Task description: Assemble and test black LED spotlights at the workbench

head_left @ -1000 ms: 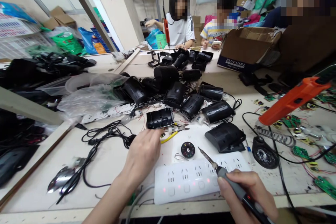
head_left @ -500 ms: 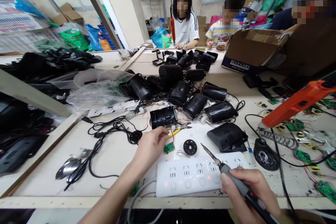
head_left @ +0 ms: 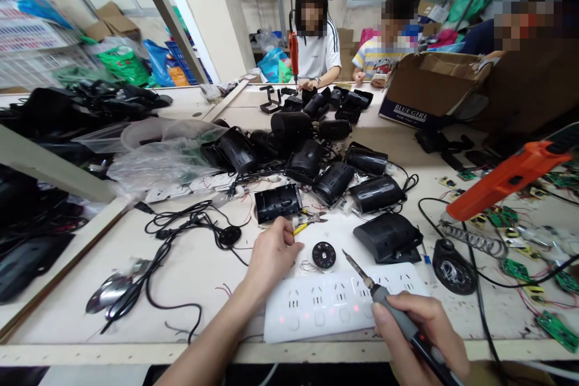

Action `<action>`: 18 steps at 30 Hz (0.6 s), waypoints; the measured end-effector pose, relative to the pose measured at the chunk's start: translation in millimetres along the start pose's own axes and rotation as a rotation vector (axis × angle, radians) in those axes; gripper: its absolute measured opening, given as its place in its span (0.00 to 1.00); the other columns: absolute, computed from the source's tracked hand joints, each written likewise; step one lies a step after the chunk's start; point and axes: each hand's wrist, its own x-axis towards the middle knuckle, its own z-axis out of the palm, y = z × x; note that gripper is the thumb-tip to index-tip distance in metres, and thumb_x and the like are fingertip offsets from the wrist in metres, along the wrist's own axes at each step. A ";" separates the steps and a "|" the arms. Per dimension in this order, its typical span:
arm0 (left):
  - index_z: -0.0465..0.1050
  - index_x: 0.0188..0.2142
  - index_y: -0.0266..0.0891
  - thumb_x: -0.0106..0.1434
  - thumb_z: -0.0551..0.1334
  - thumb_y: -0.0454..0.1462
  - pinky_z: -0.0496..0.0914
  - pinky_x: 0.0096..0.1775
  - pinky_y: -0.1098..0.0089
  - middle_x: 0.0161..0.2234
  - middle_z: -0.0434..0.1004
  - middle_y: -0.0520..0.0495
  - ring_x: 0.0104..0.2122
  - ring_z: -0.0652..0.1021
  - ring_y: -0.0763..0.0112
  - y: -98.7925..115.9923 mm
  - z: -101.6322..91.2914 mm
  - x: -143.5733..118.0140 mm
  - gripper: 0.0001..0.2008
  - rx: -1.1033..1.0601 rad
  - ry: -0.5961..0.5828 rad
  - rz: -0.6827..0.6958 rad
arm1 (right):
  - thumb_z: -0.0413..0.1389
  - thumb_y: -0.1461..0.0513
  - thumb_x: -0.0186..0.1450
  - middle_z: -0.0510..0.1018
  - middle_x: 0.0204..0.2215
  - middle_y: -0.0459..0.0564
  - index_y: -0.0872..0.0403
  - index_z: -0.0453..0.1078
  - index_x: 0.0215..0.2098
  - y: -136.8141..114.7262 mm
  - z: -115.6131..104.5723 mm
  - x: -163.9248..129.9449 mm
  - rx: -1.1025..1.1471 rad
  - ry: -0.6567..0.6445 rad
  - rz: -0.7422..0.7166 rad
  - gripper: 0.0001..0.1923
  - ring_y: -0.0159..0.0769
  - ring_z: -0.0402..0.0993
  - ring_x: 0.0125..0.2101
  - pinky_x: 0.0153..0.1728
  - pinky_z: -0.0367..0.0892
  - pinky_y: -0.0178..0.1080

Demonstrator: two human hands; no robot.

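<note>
The right hand [head_left: 423, 332] grips a soldering iron [head_left: 382, 301] above the white power strip [head_left: 335, 307] on the desk [head_left: 199, 271]. The left hand [head_left: 271, 256], fingers curled, hides whatever it pinches. Just beyond lie a round black disc [head_left: 324, 254], yellow-handled pliers [head_left: 307, 223] and black housings [head_left: 332, 181].

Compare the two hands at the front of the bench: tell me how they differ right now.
The right hand grips a soldering iron, its tip raised over the white power strip; what the left hand holds, if anything, cannot be told. The left hand reaches farther up the bench, near the yellow-handled cutters; the right hand stays near the front edge. Both are bare.
</note>
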 end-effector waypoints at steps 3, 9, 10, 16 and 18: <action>0.64 0.34 0.42 0.51 0.67 0.37 0.68 0.31 0.69 0.26 0.74 0.55 0.26 0.75 0.71 -4.6 -3.5 -1.4 0.13 -0.304 -0.015 -0.024 | 0.62 0.52 0.62 0.80 0.25 0.47 0.51 0.73 0.36 5.4 0.4 3.4 -0.036 -0.021 -0.050 0.12 0.33 0.76 0.20 0.21 0.70 0.32; 0.70 0.32 0.39 0.47 0.70 0.39 0.72 0.34 0.69 0.26 0.76 0.51 0.29 0.76 0.70 3.1 -18.2 -22.0 0.14 -0.640 -0.059 -0.014 | 0.57 0.62 0.66 0.81 0.27 0.44 0.50 0.75 0.45 0.4 25.2 18.9 0.160 -0.208 -0.246 0.10 0.31 0.77 0.21 0.23 0.74 0.30; 0.72 0.31 0.38 0.47 0.70 0.39 0.72 0.33 0.69 0.26 0.77 0.50 0.28 0.76 0.70 4.6 -20.3 -25.9 0.12 -0.632 -0.087 -0.013 | 0.56 0.63 0.66 0.81 0.28 0.45 0.50 0.75 0.45 -3.6 33.0 20.8 0.201 -0.210 -0.238 0.10 0.31 0.77 0.23 0.26 0.74 0.31; 0.78 0.28 0.38 0.50 0.68 0.42 0.70 0.33 0.69 0.28 0.80 0.47 0.28 0.75 0.69 5.5 -22.9 -38.2 0.10 -0.604 -0.209 -0.027 | 0.54 0.66 0.66 0.79 0.36 0.49 0.52 0.72 0.46 -18.0 70.0 27.2 0.293 -0.298 -0.235 0.11 0.33 0.78 0.36 0.39 0.74 0.33; 0.78 0.28 0.38 0.51 0.68 0.43 0.69 0.33 0.70 0.28 0.80 0.47 0.28 0.75 0.70 4.9 -21.8 -39.6 0.10 -0.589 -0.232 -0.002 | 0.55 0.67 0.65 0.79 0.38 0.48 0.51 0.70 0.48 -17.6 75.6 28.3 0.293 -0.355 -0.241 0.13 0.32 0.78 0.35 0.39 0.74 0.32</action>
